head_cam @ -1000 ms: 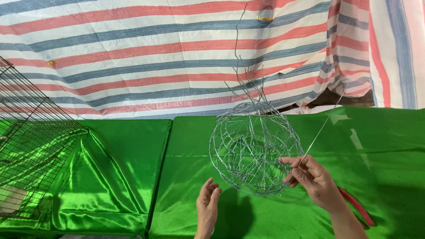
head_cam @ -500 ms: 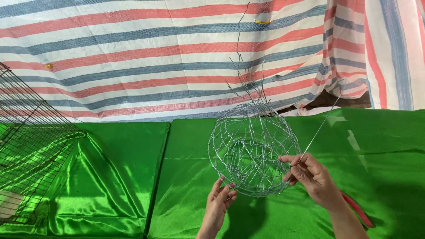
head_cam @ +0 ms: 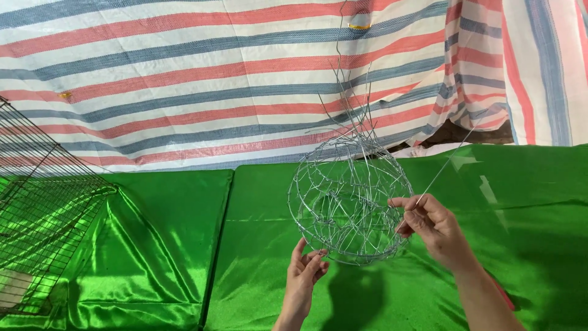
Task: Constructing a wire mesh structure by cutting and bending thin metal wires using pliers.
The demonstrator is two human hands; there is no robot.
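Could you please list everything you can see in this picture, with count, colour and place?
wire ball: one, silver, open woven sphere held above the table at centre, loose ends sticking up
loose wire strand: one, silver, slanting up to the right from the right hand
table cover: green, shiny, across the lower picture
tarpaulin: one, white with red and blue stripes, hanging behind
wire mesh rack: one, dark, far left
red object: one, low right, mostly hidden
left hand: under the ball, fingertips touching
right hand: pinching the strand at the ball's right side
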